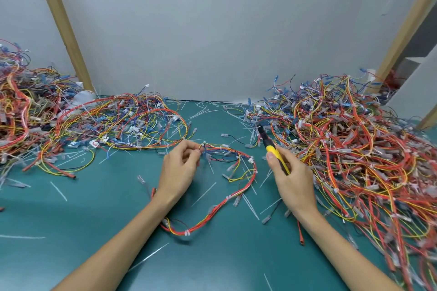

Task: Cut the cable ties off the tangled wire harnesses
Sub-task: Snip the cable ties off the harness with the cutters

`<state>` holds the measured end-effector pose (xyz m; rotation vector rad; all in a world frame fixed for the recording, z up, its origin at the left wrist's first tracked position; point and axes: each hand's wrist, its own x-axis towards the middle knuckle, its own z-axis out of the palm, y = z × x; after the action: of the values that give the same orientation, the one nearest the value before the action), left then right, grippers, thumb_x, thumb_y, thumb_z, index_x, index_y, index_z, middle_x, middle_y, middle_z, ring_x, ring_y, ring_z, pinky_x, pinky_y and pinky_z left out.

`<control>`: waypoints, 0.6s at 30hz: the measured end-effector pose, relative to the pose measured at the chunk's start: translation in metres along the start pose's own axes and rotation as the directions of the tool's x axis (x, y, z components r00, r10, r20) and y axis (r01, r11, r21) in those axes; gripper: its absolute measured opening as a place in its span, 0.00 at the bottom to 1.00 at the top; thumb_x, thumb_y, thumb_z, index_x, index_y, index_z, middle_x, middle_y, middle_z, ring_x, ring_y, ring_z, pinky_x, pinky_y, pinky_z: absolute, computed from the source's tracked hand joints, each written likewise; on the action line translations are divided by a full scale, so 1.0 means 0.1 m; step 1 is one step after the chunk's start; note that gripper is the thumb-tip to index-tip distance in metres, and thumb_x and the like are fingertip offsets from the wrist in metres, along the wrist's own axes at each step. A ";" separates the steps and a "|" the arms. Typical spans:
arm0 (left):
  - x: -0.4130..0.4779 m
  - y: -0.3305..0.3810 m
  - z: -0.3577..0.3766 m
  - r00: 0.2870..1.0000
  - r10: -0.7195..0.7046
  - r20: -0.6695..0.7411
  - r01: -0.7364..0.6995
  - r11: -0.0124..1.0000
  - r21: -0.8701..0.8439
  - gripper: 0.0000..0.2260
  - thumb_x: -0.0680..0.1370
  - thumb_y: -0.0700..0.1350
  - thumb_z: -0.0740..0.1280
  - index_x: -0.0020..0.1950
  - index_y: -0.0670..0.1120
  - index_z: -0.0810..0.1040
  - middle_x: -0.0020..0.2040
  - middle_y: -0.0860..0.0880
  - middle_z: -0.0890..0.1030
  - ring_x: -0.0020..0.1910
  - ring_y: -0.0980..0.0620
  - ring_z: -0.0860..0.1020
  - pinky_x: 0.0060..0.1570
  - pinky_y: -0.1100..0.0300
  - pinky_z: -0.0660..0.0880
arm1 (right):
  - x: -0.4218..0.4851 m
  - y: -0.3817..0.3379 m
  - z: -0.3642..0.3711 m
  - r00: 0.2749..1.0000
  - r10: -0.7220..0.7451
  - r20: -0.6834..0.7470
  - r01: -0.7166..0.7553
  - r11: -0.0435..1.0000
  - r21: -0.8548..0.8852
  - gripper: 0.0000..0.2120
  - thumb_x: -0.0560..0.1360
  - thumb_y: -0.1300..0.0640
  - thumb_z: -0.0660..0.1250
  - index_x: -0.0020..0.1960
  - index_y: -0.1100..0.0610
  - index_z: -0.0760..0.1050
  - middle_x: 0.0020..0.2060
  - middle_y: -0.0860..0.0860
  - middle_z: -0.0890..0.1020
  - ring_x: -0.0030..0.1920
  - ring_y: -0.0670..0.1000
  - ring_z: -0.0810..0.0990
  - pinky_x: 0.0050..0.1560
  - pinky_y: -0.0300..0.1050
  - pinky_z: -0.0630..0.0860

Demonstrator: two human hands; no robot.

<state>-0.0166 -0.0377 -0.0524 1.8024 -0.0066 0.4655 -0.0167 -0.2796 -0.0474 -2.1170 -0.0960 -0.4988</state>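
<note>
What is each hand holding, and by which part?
The left hand pinches the wire harness at its far end. The right hand grips the yellow-handled cutter by its handle.

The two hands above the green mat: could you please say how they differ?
The left hand pinches the looped red, yellow and blue wire harness; the right hand grips yellow-handled cutters instead. The left hand touches the harness, while the right hand's cutters are clear of it. Both are bare, above the green mat.
</note>
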 end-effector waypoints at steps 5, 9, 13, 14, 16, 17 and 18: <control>-0.08 0.07 -0.03 0.997 0.072 0.042 -0.077 0.987 0.139 0.07 0.73 0.45 0.57 0.37 0.48 0.71 0.30 0.47 0.77 0.31 0.48 0.72 0.38 0.48 0.71 | -0.02 -0.01 -0.05 0.995 -0.091 -0.040 0.077 0.957 -0.278 0.25 0.77 0.39 0.63 0.69 0.50 0.74 0.61 0.49 0.81 0.61 0.52 0.78 0.60 0.51 0.76; -0.08 0.11 -0.07 0.998 0.030 -0.047 -0.028 0.999 0.036 0.08 0.72 0.44 0.56 0.35 0.43 0.70 0.30 0.43 0.75 0.30 0.51 0.71 0.36 0.51 0.70 | -0.02 -0.01 -0.06 0.984 -0.179 -0.001 0.154 0.844 -0.514 0.23 0.77 0.46 0.67 0.70 0.49 0.73 0.61 0.49 0.80 0.60 0.54 0.77 0.59 0.51 0.74; -0.05 0.11 -0.08 0.995 -0.024 -0.092 0.019 0.998 -0.057 0.09 0.71 0.46 0.56 0.36 0.41 0.69 0.30 0.45 0.75 0.30 0.51 0.70 0.32 0.58 0.67 | -0.01 0.02 -0.07 0.992 -0.052 0.116 0.117 0.733 -0.670 0.22 0.78 0.41 0.62 0.70 0.44 0.73 0.67 0.46 0.76 0.66 0.52 0.71 0.64 0.51 0.66; -0.05 0.11 -0.08 0.995 -0.032 -0.096 0.025 0.997 -0.073 0.09 0.71 0.46 0.56 0.36 0.42 0.69 0.29 0.46 0.74 0.29 0.52 0.70 0.31 0.60 0.67 | -0.01 0.02 -0.06 0.989 -0.039 0.141 0.126 0.714 -0.688 0.22 0.78 0.40 0.61 0.70 0.44 0.73 0.68 0.45 0.75 0.68 0.51 0.70 0.65 0.50 0.64; -0.04 0.11 -0.08 0.994 -0.040 -0.106 0.029 0.994 -0.103 0.07 0.71 0.45 0.57 0.35 0.44 0.70 0.29 0.48 0.75 0.28 0.53 0.70 0.29 0.65 0.67 | -0.03 -0.01 -0.04 0.987 -0.045 0.157 0.140 0.729 -0.671 0.22 0.78 0.38 0.59 0.68 0.44 0.74 0.68 0.46 0.75 0.68 0.50 0.70 0.67 0.50 0.61; -0.04 0.11 -0.08 0.993 -0.044 -0.112 0.030 0.993 -0.118 0.07 0.70 0.45 0.57 0.35 0.45 0.70 0.29 0.49 0.75 0.27 0.54 0.70 0.27 0.67 0.67 | -0.03 -0.02 -0.04 0.986 -0.063 0.155 0.149 0.750 -0.644 0.21 0.78 0.39 0.60 0.67 0.45 0.76 0.67 0.46 0.76 0.68 0.50 0.71 0.68 0.50 0.60; -0.03 0.11 -0.09 0.992 -0.048 -0.116 0.033 0.991 -0.133 0.06 0.70 0.45 0.57 0.35 0.46 0.70 0.28 0.49 0.75 0.27 0.55 0.70 0.27 0.68 0.67 | -0.04 -0.04 -0.03 0.985 -0.092 0.147 0.164 0.772 -0.614 0.20 0.78 0.40 0.61 0.65 0.46 0.77 0.66 0.47 0.78 0.67 0.50 0.72 0.68 0.49 0.60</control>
<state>-0.0251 -0.0335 -0.0416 1.6410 0.0808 0.5313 -0.0220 -0.2798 -0.0444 -2.8141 -0.1543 -0.5461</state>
